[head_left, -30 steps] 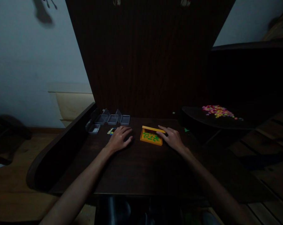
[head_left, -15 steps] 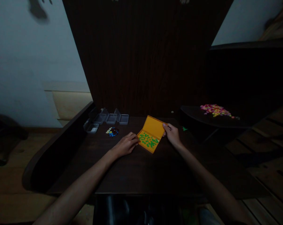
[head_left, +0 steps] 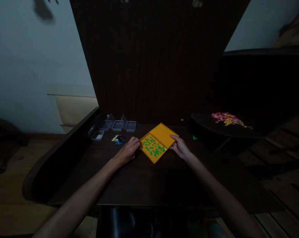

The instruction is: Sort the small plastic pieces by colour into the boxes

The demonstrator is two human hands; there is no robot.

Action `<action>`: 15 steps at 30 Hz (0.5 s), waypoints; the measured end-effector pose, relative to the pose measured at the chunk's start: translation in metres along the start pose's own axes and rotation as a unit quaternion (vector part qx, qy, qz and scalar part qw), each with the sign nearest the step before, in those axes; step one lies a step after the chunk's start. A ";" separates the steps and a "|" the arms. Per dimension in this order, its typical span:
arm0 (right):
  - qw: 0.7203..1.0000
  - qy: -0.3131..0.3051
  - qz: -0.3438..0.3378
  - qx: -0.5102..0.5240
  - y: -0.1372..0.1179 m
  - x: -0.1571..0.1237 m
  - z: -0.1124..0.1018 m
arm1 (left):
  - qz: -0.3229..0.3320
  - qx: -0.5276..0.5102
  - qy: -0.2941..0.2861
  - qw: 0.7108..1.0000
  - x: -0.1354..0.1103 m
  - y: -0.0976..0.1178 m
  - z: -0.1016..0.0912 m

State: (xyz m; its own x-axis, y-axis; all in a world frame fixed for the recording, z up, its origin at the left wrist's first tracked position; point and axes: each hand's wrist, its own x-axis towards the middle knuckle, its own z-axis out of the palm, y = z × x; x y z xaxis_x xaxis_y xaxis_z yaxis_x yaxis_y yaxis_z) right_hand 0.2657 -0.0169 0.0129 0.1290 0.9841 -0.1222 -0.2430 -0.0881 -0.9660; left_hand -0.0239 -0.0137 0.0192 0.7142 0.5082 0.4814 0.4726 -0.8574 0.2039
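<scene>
An opened yellow hinged case (head_left: 161,135) is held over the dark desk, turned at an angle. Many small green pieces (head_left: 151,145) lie scattered in its nearer half; the farther half, the lid side, shows bare yellow. My left hand (head_left: 130,148) is closed, its fingertips pinching the case's left corner. On the other side my right hand (head_left: 180,147) grips the lid's right edge, thumb on top and fingers underneath. Left of my left hand sits a small pile of blue, cream and dark pieces (head_left: 119,139).
Several clear plastic boxes (head_left: 117,125) with raised lids stand at the desk's back left. A heap of pink, red and yellow pieces (head_left: 229,119) rests on the raised shelf (head_left: 206,122) at right. A green piece (head_left: 194,137) lies near that shelf's base. A dark side panel (head_left: 62,155) bounds the left.
The yellow case has turned and shifted slightly left, and its lid side now lies flatter. My left hand moved left and a little up with it; my right hand moved slightly down.
</scene>
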 end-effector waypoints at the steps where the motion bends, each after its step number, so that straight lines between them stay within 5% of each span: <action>1: 1.000 -0.012 0.007 0.006 0.001 -0.002 0.003 | 0.000 0.003 0.003 1.000 0.000 0.000 -0.001; 9: 0.981 -0.153 0.114 0.025 0.000 -0.023 0.019 | 0.019 0.008 0.052 0.998 -0.003 -0.003 0.000; 15: 0.975 -0.156 0.133 0.081 0.004 -0.030 0.032 | 0.005 -0.005 0.102 0.995 -0.005 -0.013 -0.006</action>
State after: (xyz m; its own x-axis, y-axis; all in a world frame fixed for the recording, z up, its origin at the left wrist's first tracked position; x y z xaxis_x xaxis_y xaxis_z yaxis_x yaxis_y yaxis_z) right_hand 0.2301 -0.0414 0.0202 -0.2523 0.9308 -0.2647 -0.3801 -0.3468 -0.8574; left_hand -0.0373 -0.0055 0.0191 0.5982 0.4738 0.6463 0.4611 -0.8631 0.2059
